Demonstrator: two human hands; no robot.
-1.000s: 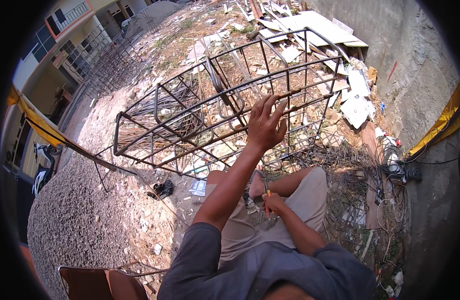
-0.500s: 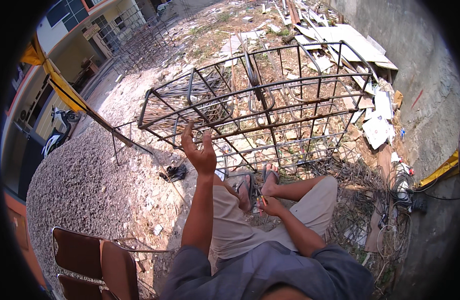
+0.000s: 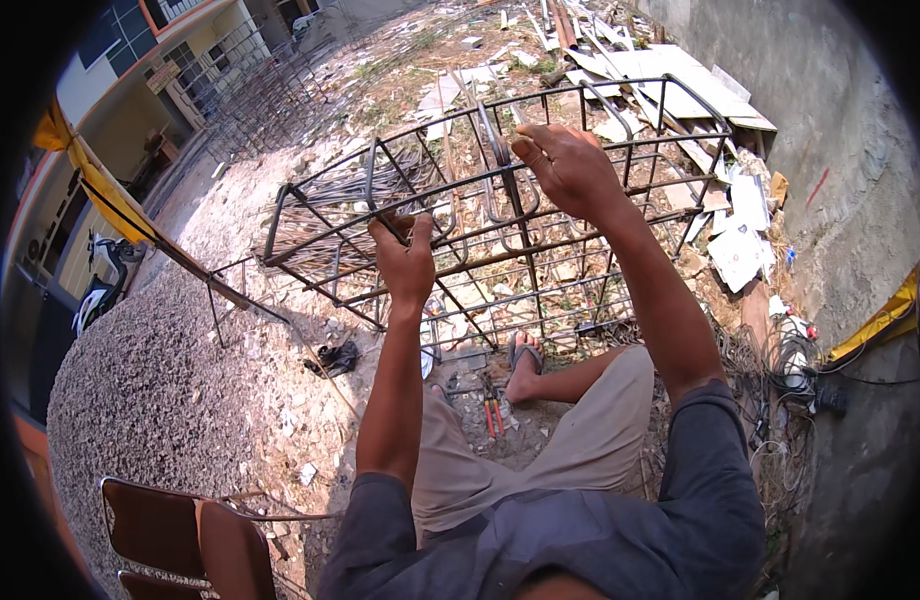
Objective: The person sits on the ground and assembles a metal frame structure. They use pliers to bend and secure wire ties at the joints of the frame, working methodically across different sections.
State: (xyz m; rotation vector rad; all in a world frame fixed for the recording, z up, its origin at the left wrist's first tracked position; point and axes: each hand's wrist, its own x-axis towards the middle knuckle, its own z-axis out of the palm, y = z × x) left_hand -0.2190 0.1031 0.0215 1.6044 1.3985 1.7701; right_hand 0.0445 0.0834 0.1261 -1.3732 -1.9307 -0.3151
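Observation:
A long rusty steel rebar cage [image 3: 620, 190] lies on its side in front of me, raised off the ground. My left hand [image 3: 405, 255] grips a lengthwise bar on the near left of the cage. My right hand [image 3: 570, 165] is closed on a bent steel stirrup at the top bar, near several stirrups bunched together. I sit with my legs under the cage, a sandalled foot [image 3: 525, 360] showing. Red-handled pliers [image 3: 492, 412] lie on the ground between my legs.
Gravel ground stretches to the left, with a brown chair [image 3: 190, 530] at lower left. Loose wire coils and a cable [image 3: 800, 360] lie at right by a concrete wall. Boards and rubble pile up beyond the cage. A motorbike [image 3: 100, 285] stands far left.
My right hand has risen from my lap to the top of the cage and closed on a stirrup. My left hand, open in the air before, now grips a cage bar.

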